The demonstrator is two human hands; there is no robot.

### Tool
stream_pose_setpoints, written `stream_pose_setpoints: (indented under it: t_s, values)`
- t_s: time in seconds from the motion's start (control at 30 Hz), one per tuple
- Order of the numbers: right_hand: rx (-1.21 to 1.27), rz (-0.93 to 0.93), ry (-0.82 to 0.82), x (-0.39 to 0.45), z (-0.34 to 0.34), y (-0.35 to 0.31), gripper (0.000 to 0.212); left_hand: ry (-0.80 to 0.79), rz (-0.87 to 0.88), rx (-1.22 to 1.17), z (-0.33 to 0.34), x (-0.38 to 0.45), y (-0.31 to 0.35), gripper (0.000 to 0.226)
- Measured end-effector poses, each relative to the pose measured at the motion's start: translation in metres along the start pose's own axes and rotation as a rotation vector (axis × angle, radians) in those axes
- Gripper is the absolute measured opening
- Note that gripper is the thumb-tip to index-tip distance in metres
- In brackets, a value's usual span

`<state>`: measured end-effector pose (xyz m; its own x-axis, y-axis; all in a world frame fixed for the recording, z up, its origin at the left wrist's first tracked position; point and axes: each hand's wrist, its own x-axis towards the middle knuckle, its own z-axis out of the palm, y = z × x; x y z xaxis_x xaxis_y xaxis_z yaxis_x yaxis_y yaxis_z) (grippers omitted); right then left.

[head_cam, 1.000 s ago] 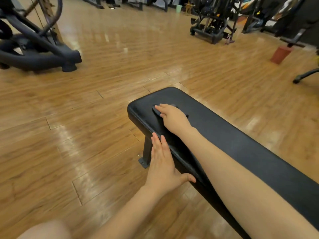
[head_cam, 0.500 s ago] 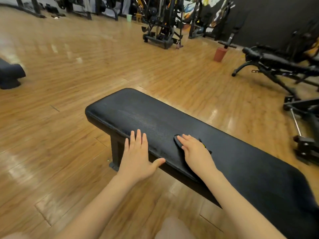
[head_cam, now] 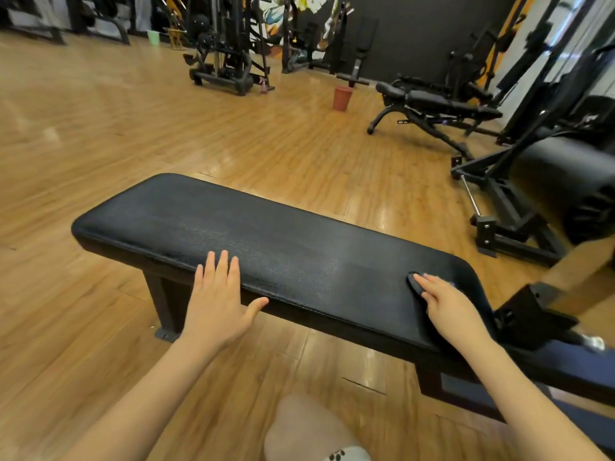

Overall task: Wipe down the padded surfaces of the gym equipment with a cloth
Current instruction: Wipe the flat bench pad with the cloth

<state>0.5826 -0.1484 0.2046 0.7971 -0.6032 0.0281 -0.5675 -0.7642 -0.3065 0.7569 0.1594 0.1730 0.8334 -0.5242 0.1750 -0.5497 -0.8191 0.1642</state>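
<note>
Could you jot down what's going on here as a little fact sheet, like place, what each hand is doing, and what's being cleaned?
place: gym with a wooden floor
being cleaned: black padded bench
right hand: pressing a dark cloth flat on the pad near its right end
left hand: open, fingers resting on the pad's near edge
nearby: adjustable bench, reddish bin, green bin, weight machine

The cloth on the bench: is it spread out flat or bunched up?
Bunched up. The dark cloth shows only as a small wad under the right hand on the bench pad.
</note>
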Motion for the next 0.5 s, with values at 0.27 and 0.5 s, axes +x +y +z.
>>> stream_pose_setpoints:
  t_s: [0.27, 0.5]
  values:
    - [0.066, 0.213, 0.112, 0.005, -0.027, 0.040, 0.040, -0.015, 0.014, 0.001, 0.001, -0.002, 0.002, 0.089]
    - [-0.163, 0.159, 0.078, 0.022, -0.020, 0.010, 0.042, -0.031, -0.006, 0.013, -0.002, -0.001, 0.004, 0.088]
